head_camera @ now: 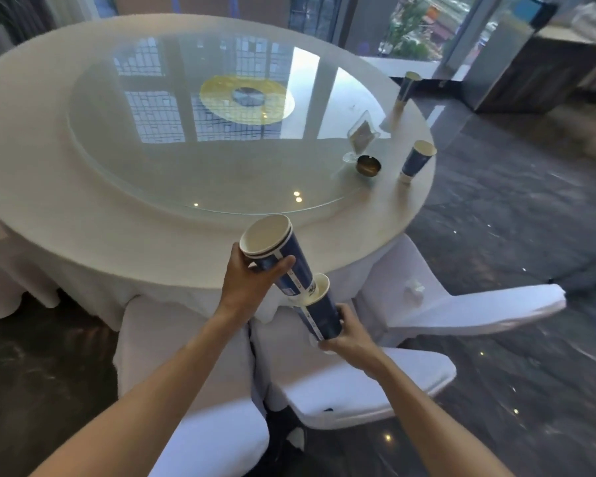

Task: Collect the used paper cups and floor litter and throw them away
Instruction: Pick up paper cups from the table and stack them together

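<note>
My left hand (252,280) grips a nested pair of blue paper cups (283,253), tilted with their white mouths facing up and left. Their base sits in the mouth of another blue paper cup (322,316), which my right hand (346,333) holds from below. Both hands hover over the near edge of the round white table (83,208). Two more blue cups stand on the table's right side: one near the edge (416,161), one farther back (408,86). A crumpled white paper scrap (414,290) lies on a chair seat.
A glass turntable (172,160) covers the table's centre. A clear card stand (361,132) and a small dark ashtray (368,165) sit near the right cups. White-covered chairs (358,390) stand below my arms. A dark cabinet (544,74) is at far right on the dark floor.
</note>
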Demonstrator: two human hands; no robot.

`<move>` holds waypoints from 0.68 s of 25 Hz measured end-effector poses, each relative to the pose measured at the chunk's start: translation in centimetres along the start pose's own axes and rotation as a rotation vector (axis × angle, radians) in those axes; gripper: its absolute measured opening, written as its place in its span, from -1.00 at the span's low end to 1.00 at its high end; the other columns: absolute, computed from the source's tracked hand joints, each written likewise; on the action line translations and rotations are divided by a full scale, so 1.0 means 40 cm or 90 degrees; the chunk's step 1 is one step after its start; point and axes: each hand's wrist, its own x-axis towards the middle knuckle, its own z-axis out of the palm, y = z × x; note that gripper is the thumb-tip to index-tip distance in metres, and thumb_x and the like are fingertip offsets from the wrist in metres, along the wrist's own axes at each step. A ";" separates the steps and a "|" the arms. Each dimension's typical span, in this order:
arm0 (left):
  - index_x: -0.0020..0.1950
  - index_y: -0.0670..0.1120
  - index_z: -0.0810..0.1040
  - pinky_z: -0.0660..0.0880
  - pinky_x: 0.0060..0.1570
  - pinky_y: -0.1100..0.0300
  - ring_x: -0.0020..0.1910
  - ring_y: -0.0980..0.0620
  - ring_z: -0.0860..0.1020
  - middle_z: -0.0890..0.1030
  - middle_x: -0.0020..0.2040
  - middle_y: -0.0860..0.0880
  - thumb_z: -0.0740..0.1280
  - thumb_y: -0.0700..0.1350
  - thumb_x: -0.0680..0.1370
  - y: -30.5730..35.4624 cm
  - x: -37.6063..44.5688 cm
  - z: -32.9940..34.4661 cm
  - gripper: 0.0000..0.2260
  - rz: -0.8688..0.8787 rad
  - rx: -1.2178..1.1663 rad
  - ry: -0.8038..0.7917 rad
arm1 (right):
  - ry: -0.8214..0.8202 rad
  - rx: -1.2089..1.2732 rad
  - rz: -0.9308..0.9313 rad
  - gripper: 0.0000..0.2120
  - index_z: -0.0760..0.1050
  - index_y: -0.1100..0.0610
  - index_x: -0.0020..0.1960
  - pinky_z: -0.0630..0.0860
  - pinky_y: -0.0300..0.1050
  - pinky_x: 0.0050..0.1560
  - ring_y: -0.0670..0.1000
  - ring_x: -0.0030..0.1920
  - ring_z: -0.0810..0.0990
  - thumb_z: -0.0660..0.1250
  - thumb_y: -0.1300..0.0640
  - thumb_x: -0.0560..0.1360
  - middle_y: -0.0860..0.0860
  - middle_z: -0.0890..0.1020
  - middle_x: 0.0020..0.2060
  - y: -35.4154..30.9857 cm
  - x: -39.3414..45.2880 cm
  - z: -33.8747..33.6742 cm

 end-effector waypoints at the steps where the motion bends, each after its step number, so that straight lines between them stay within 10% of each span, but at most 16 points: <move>1: 0.29 -0.10 0.48 0.58 -0.17 0.41 -0.05 0.31 0.68 0.66 0.11 0.06 0.67 -0.18 0.35 -0.005 -0.013 0.032 -0.40 -0.002 0.005 -0.023 | 0.009 0.016 -0.009 -0.32 0.32 0.03 0.37 0.66 -0.07 0.09 0.00 0.15 0.58 0.57 0.24 0.37 0.01 0.54 0.20 0.007 -0.011 -0.008; 17: 0.26 0.17 0.44 0.62 0.05 0.18 0.11 0.17 0.66 0.66 0.10 0.29 0.72 0.16 0.09 -0.076 -0.237 0.461 -0.18 0.024 0.147 -0.112 | -0.014 0.079 -0.160 -0.50 0.43 -0.14 0.22 0.63 -0.11 0.06 0.01 0.19 0.63 0.54 0.09 0.36 -0.02 0.62 0.16 0.218 -0.074 -0.309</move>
